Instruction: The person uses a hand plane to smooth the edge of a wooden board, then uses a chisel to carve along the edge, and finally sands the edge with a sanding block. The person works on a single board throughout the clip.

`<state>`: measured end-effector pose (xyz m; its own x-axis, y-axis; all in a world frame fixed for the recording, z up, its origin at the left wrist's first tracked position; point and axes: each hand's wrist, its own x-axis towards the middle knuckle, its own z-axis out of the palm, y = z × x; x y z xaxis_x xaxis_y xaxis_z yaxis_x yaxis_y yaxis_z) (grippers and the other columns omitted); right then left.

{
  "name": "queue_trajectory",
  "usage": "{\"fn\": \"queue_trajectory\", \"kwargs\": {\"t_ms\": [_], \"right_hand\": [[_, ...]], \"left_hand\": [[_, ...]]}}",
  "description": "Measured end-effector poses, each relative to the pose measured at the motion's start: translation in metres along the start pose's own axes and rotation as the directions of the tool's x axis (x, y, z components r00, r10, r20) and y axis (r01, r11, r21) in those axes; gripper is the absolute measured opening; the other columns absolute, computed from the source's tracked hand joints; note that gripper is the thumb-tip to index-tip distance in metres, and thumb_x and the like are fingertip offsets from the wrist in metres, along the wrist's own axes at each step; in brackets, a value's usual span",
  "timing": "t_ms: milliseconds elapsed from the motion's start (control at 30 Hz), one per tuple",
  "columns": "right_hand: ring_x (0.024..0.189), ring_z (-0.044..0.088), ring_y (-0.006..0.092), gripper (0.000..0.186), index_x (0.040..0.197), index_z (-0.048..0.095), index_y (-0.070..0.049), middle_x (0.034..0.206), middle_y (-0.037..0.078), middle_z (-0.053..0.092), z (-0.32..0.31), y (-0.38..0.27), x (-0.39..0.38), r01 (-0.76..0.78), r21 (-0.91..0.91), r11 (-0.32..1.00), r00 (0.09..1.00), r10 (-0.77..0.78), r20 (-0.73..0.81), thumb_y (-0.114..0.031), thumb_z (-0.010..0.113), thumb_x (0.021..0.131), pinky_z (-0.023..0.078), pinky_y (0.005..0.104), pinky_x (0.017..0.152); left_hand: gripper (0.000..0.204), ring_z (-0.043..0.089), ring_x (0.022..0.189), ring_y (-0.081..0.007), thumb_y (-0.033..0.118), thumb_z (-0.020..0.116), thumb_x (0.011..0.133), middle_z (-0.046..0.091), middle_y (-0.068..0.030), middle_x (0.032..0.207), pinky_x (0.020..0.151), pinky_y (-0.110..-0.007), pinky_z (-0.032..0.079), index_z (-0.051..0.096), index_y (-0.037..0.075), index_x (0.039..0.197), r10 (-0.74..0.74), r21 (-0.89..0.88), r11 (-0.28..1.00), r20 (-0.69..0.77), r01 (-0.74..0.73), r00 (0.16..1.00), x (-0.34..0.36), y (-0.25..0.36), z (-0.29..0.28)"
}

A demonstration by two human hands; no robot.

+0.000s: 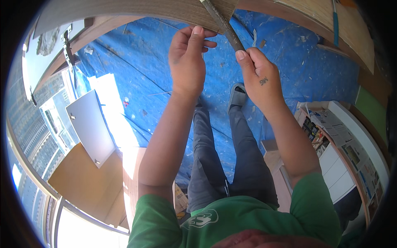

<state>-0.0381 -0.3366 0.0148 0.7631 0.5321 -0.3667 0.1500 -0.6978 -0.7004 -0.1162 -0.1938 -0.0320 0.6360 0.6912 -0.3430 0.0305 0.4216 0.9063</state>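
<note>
A brown wood-grain board [165,9] crosses the top of the view, with a corner at its right end. My left hand [188,58] is at its near edge, thumb over the edge and the other fingers curled beside and below it. In my closed right hand [260,76] is a long dark narrow bar [225,27] that looks like a file. It slants up and left across the board's corner, with a pale end at the top. Whether it presses on the edge I cannot tell.
A blue sheet [136,53] covers the floor under my feet. A white panel [91,128] with hinges leans at the left, by a tan board [89,182]. A teal-handled tool [335,27] lies on a wooden surface at upper right. Newspaper-covered boards [351,140] stand at the right.
</note>
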Motion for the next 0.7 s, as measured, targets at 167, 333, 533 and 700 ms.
{"fn": "queue_trajectory", "kwargs": {"t_ms": [167, 333, 533, 700], "right_hand": [[0.052, 0.052, 0.0105, 0.039, 0.091, 0.059, -0.006, 0.064, 0.000, 0.050, -0.007, 0.031, -0.024, -0.152, 0.360, 0.920, 0.985, 0.170, -0.019, -0.039, 0.054, 0.111, 0.042, 0.0281, 0.049], [0.053, 0.051, 0.0085, 0.040, 0.094, 0.057, -0.006, 0.066, -0.001, 0.049, -0.019, 0.044, -0.029, -0.224, 0.516, 0.827, 0.967, 0.256, 0.009, -0.041, 0.051, 0.112, 0.040, 0.0245, 0.048], [0.053, 0.052, 0.0089, 0.040, 0.094, 0.057, -0.006, 0.066, 0.000, 0.049, -0.016, 0.062, -0.037, -0.260, 0.571, 0.779, 0.962, 0.260, 0.084, -0.042, 0.052, 0.111, 0.040, 0.0250, 0.049], [0.053, 0.051, 0.0090, 0.040, 0.094, 0.057, -0.007, 0.067, 0.000, 0.050, -0.012, 0.071, -0.047, -0.315, 0.569, 0.759, 0.948, 0.283, 0.147, -0.042, 0.052, 0.111, 0.041, 0.0250, 0.049]], "left_hand": [[0.044, 0.072, 0.089, -0.0189, 0.034, 0.079, 0.096, 0.076, -0.0112, 0.101, 0.081, -0.031, 0.055, 0.060, -0.001, 0.115, 0.245, 0.259, 0.941, -0.079, -0.218, 0.966, 0.000, -0.013, 0.015], [0.062, 0.073, 0.080, -0.0209, 0.038, 0.094, 0.079, 0.073, -0.0094, 0.089, 0.077, -0.032, 0.057, 0.060, -0.001, 0.112, 0.409, 0.703, 0.659, -0.037, -0.267, 0.912, 0.003, -0.016, 0.011], [0.050, 0.066, 0.107, -0.0215, 0.038, 0.094, 0.076, 0.069, -0.0091, 0.109, 0.082, -0.033, 0.052, 0.068, 0.007, 0.106, 0.719, 0.819, 0.312, 0.127, -0.481, 0.683, 0.007, -0.021, -0.005], [0.033, 0.054, 0.122, -0.0256, 0.034, 0.091, 0.077, 0.064, -0.0035, 0.126, 0.106, -0.045, 0.031, 0.079, 0.027, 0.106, 0.788, 0.789, -0.091, 0.430, -0.608, 0.440, 0.018, -0.013, -0.015]]}}
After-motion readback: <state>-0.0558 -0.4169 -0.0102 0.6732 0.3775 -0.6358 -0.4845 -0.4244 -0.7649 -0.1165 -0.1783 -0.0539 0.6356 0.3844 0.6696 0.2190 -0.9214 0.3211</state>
